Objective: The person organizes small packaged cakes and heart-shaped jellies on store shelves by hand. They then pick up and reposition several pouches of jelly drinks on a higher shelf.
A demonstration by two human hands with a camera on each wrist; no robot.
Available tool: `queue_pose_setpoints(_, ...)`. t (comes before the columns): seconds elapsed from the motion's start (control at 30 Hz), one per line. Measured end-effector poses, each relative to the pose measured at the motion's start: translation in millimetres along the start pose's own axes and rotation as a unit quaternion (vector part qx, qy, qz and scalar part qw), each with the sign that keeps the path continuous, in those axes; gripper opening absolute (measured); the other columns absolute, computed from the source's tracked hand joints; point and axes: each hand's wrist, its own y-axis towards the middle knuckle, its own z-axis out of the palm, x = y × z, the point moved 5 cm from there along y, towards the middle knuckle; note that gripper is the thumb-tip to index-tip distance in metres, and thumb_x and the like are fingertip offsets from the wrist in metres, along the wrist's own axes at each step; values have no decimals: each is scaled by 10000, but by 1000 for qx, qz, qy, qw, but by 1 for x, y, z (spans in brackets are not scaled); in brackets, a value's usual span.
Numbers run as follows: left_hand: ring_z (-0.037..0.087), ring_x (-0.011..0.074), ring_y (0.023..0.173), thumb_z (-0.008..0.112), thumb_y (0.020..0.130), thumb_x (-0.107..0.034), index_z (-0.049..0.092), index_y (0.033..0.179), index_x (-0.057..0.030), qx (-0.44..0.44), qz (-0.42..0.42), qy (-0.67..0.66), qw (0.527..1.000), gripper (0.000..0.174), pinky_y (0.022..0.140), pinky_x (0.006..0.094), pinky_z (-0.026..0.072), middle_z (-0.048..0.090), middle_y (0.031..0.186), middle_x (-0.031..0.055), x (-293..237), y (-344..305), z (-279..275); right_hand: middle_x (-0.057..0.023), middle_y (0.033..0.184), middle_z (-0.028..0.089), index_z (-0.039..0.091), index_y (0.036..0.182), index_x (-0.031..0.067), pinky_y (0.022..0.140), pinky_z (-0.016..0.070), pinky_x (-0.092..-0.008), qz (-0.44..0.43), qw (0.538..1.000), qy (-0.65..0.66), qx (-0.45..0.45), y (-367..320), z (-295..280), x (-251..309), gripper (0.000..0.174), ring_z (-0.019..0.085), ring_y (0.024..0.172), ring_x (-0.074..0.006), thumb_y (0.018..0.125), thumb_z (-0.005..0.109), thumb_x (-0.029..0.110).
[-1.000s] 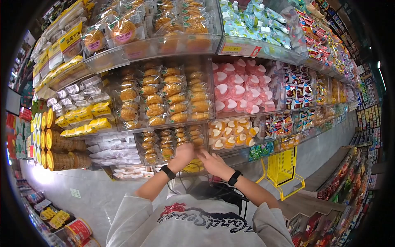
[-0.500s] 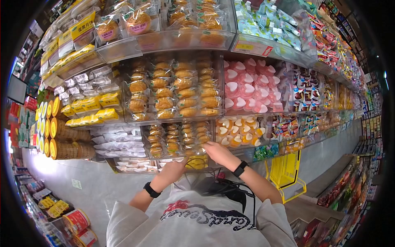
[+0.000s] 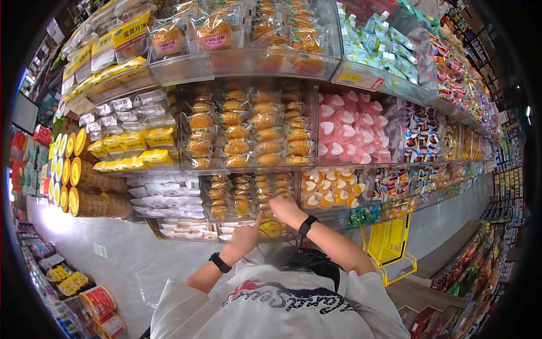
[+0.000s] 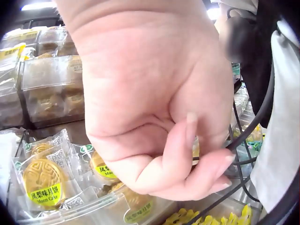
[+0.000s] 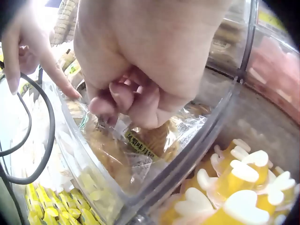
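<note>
My right hand (image 3: 287, 211) is over the front of a low clear bin of mooncakes in clear wrappers. In the right wrist view its curled fingers (image 5: 123, 99) pinch at the wrapper of a mooncake (image 5: 110, 147) by the bin's front wall; the tips partly hide the hold. My left hand (image 3: 245, 238) is just in front of that bin, index finger stretched toward its edge and the other fingers bent. It holds no goods. Another wrapped mooncake (image 4: 43, 182) with a yellow-green label lies in the bin beyond it.
Orange jelly cups with white heart tops (image 3: 329, 188) fill the bin to the right. Yellow packets (image 5: 61, 206) lie below the front wall. Black cables (image 5: 47, 136) hang by my left hand. A yellow shopping basket (image 3: 388, 240) stands on the floor at right.
Both hands were together at the bin's front a second ago, then parted. Since then the right hand has shifted a little left along the bin, and the left has come slightly nearer to it.
</note>
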Motion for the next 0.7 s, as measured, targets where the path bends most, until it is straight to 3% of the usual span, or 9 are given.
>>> queue_pose_setpoints(0.07,637,334,583,560,839,-268,133,1486,-132,19,-6,-2,1000,787,506,439,494,639,676,170,0,1,-7,-191,739,641,642,753,18,623,530,-437,15,1000,8,12,3,4,-4,134,662,730,-341,788,551,110)
queue_pose_setpoints(0.13,632,295,539,561,807,-226,191,1469,-78,-5,7,10,1000,772,486,425,495,631,624,135,3,3,-7,-193,735,640,643,755,20,624,529,-442,31,999,9,14,3,6,-4,130,661,728,-342,785,546,102)
queue_pose_setpoints(0.27,633,287,522,556,801,-214,240,1454,-44,-20,35,-9,999,745,466,423,493,635,608,125,0,3,-21,-184,704,634,646,740,7,596,535,-420,67,997,26,-33,-2,3,-1,132,659,692,-335,769,540,80)
queue_pose_setpoints(0.33,635,294,522,546,803,-206,255,1428,25,-34,69,-3,997,727,456,421,490,633,602,135,-1,5,-21,-185,702,634,644,722,-7,583,535,-409,58,996,10,-72,-6,-5,4,138,661,679,-328,761,543,79)
queue_pose_setpoints(0.43,632,285,507,551,785,-193,262,1396,96,-39,86,27,995,735,444,426,491,629,593,144,-2,10,-15,-191,723,633,640,821,17,613,524,-451,51,995,82,-6,-15,-9,0,135,645,700,-365,795,536,100)
queue_pose_setpoints(0.5,632,279,503,558,776,-195,271,1391,100,-35,86,66,993,740,436,422,491,633,598,141,-4,13,-14,-185,758,632,616,898,31,654,511,-472,55,989,130,46,-25,-23,1,147,628,747,-385,829,532,130)
queue_pose_setpoints(0.6,641,275,518,556,784,-211,295,1376,109,-32,93,113,989,722,442,409,497,641,615,138,-10,15,-7,-180,803,629,603,911,24,675,508,-460,46,990,134,-2,-59,-50,-3,157,624,782,-372,840,536,147)
queue_pose_setpoints(0.7,655,276,557,559,813,-268,343,1349,108,-28,78,145,986,689,469,392,509,647,633,137,-20,18,-10,-165,885,624,594,954,38,717,500,-450,94,983,148,-46,-104,-77,-12,167,617,825,-365,851,544,159)
